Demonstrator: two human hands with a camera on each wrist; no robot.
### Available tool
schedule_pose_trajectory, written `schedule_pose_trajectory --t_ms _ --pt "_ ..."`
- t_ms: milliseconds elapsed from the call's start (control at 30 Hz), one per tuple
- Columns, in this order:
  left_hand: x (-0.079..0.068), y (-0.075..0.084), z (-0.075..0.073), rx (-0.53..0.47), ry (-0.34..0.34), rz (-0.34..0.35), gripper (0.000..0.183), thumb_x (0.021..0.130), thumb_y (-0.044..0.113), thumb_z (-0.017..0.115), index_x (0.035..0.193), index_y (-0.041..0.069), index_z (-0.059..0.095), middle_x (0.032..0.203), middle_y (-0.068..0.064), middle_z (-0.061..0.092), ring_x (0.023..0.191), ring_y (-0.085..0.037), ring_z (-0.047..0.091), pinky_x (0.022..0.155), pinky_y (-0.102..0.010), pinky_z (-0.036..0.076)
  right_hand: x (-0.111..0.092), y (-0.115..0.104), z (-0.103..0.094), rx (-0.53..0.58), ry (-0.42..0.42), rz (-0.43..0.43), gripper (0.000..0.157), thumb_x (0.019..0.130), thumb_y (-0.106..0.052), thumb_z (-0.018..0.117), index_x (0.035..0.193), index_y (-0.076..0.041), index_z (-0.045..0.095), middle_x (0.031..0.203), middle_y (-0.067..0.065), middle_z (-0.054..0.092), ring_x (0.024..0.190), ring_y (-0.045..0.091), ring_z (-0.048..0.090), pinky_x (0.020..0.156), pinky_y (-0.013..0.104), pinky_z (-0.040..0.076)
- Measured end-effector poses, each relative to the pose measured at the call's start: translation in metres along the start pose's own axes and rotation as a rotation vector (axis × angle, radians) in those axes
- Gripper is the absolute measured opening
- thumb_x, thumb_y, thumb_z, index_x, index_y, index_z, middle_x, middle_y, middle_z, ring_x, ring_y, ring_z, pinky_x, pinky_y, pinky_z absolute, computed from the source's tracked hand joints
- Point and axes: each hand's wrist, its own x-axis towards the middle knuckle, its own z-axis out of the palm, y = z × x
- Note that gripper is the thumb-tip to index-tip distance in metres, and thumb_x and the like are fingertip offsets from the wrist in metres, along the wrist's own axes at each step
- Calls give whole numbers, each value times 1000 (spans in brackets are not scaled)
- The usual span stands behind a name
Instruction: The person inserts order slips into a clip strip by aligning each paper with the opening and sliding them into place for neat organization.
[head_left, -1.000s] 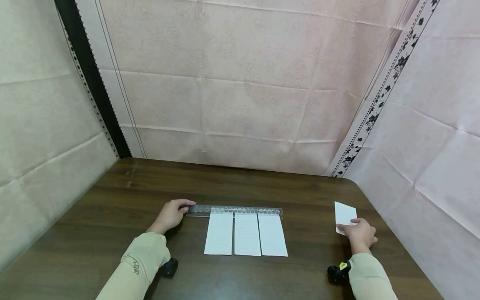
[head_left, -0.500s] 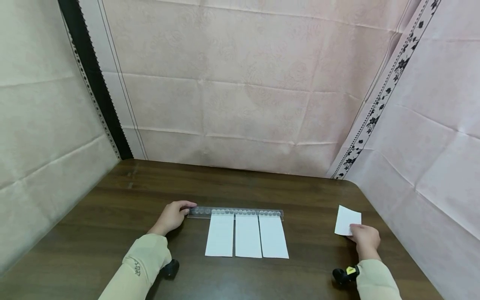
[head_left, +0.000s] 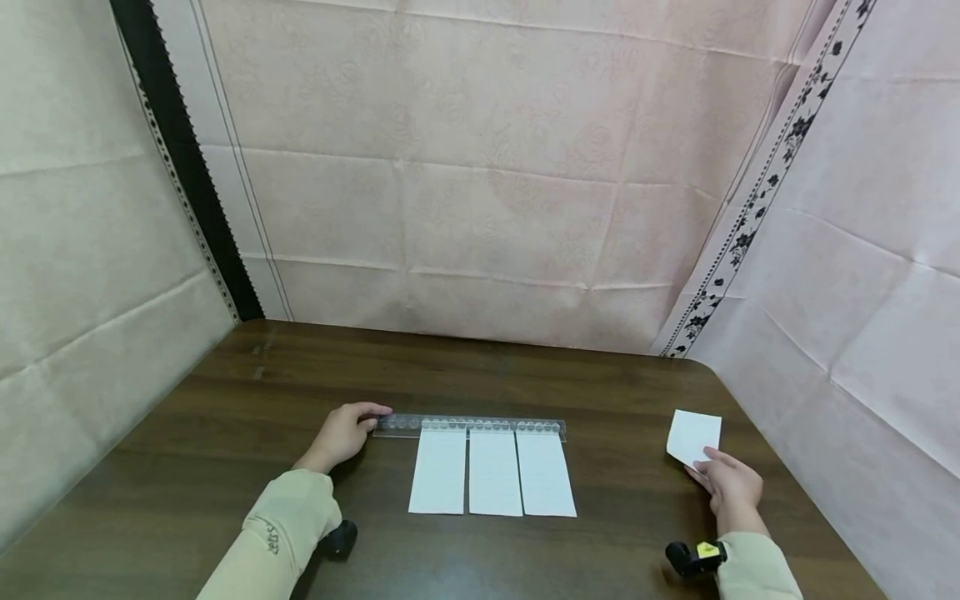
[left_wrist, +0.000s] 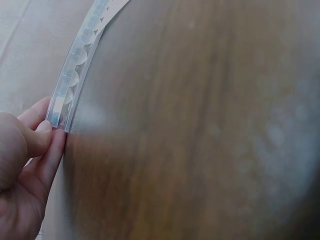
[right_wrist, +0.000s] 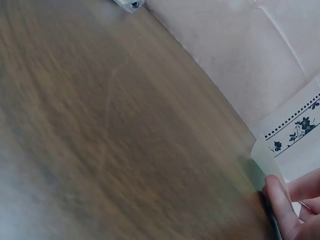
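A clear plastic rail (head_left: 480,423) with a row of round beads, like a ticket holder, lies across the middle of the table. Three white paper slips, a left one (head_left: 438,471), a middle one (head_left: 495,473) and a right one (head_left: 547,473), hang from it side by side, top edges under the rail. My left hand (head_left: 341,433) pinches the rail's left end (left_wrist: 60,112) between thumb and fingers. Over at the right, my right hand (head_left: 731,483) holds another white slip (head_left: 693,435) by its near edge, thumb on top; in the right wrist view this slip (right_wrist: 265,160) looks bent.
The brown wooden table (head_left: 480,562) runs back to a pale patterned cloth (head_left: 480,208) hanging behind it. More cloth hangs at the left (head_left: 90,267) and right (head_left: 885,292) sides.
My right hand has changed its grip on the slip, turning and tilting it up slightly. The left hand and the rail stay in place.
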Motion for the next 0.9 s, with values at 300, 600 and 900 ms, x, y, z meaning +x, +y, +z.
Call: schedule_pose_trajectory --t_ms 300,600,900 --pt "0 0 0 1 0 -4 28 91 -5 53 111 7 68 116 -15 61 111 -34 54 92 -52 41 -10 6 7 45 34 -5 54 73 24 51 125 10 50 119 17 51 58 8 60 67 28 54" --pt "1 -2 1 7 8 7 28 90 -5 53 110 7 68 115 -15 62 111 -34 54 91 -51 41 -20 13 14 66 11 -43 45 72 23 51 111 1 57 118 15 43 59 6 60 69 26 53" --pt "2 -4 2 9 10 12 28 91 -5 52 110 7 68 116 -15 62 111 -34 53 91 -52 41 -28 17 19 63 -30 -48 47 75 20 52 119 3 54 133 22 33 61 5 60 71 26 53"
